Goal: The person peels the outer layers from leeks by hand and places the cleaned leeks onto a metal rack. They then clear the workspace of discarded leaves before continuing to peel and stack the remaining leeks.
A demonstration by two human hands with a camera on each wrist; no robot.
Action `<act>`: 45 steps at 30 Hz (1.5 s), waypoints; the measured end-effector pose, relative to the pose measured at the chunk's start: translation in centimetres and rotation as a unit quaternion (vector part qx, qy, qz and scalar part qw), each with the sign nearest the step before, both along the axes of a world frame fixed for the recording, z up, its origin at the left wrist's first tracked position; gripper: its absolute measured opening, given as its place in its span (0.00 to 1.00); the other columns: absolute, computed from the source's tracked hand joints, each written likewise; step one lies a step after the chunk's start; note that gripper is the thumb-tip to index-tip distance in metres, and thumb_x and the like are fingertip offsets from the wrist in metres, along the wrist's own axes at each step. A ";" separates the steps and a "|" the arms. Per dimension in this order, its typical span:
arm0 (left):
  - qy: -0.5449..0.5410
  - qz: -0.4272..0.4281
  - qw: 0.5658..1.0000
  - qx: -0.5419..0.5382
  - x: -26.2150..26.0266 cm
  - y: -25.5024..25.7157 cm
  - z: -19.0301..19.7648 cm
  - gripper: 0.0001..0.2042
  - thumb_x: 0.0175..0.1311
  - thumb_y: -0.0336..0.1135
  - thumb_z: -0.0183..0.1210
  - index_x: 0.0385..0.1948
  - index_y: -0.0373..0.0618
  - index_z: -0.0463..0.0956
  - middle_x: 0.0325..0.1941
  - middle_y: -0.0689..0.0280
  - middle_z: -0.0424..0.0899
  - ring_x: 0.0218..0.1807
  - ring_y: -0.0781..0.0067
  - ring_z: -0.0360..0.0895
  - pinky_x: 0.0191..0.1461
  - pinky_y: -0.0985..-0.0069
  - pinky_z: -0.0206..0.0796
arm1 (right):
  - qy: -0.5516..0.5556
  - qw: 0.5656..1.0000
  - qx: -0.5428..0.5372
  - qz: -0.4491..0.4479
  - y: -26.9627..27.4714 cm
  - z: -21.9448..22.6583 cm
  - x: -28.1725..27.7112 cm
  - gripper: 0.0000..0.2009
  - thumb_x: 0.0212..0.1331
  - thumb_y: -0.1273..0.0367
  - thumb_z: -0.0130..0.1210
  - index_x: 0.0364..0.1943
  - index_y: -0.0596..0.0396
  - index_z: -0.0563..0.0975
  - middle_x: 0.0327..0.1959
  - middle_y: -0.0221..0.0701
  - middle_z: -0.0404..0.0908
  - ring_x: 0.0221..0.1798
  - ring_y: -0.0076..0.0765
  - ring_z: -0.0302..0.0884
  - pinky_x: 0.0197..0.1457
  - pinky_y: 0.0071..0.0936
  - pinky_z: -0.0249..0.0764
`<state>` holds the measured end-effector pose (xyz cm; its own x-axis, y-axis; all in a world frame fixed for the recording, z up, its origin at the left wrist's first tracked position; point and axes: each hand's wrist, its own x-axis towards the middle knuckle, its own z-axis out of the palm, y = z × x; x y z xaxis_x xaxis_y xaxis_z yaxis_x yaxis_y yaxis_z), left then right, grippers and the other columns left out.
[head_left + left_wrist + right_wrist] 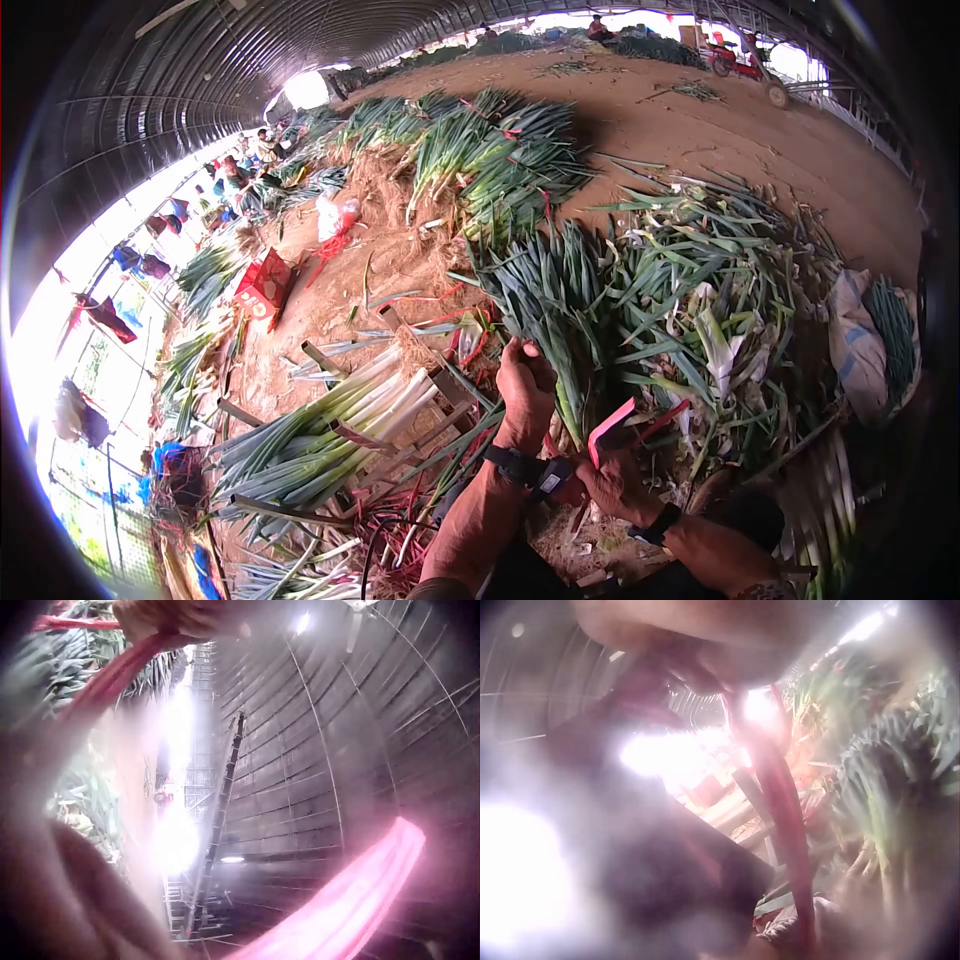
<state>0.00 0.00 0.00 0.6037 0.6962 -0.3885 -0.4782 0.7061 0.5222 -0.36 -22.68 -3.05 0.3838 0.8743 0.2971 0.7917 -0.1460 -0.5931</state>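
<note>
Nearest, the right hand sits low by the base of a bunch of leeks, its fingers bent round a pink ribbon and closed enough to pinch it; this probably keeps the thin strip under control while its free end sticks up. The left hand is raised just beside the bunch, fingers curled inward; whether they hold ribbon or leaf, I cannot tell. The bunch stands between the 2 hands and the heap, pale ends down and dark leaves fanning upward and away, which leaves the narrow part within easy reach

Slightly farther left, more leeks lie across a low wooden rack, its upright pegs likely there to stop them rolling. To the right, loose leaves are heaped near a pale sack. Beyond are a red box, tied bundles and, far back, a seated person and a red vehicle
</note>
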 end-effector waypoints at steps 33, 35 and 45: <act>0.043 -0.289 0.940 0.173 -1.0 -4.5 2.6 0.16 0.75 0.47 0.52 0.46 0.43 0.78 0.32 0.69 0.83 0.33 0.75 0.80 0.30 0.80 0.66 | 0.577 0.814 0.007 -0.064 -2.0 4.1 4.0 0.20 0.69 0.52 0.54 0.32 0.54 0.83 0.20 0.18 0.73 0.25 0.14 0.67 0.30 0.20 0.65; 0.025 -0.231 0.964 0.129 -0.5 -4.1 2.5 0.14 0.75 0.46 0.52 0.44 0.44 0.78 0.28 0.71 0.80 0.29 0.75 0.77 0.30 0.80 0.66 | 0.563 0.824 0.031 -0.055 -1.3 3.3 3.8 0.21 0.69 0.51 0.54 0.31 0.54 0.83 0.20 0.19 0.74 0.25 0.14 0.69 0.30 0.20 0.66; 0.052 -0.058 0.997 -0.016 1.5 -4.2 1.0 0.09 0.60 0.37 0.57 0.20 0.50 0.73 0.13 0.73 0.63 0.12 0.78 0.57 0.16 0.77 0.46 | 0.502 0.857 0.110 0.047 0.1 2.2 0.1 0.10 0.71 0.62 0.53 0.43 0.53 0.79 0.30 0.30 0.82 0.32 0.22 0.76 0.37 0.25 0.74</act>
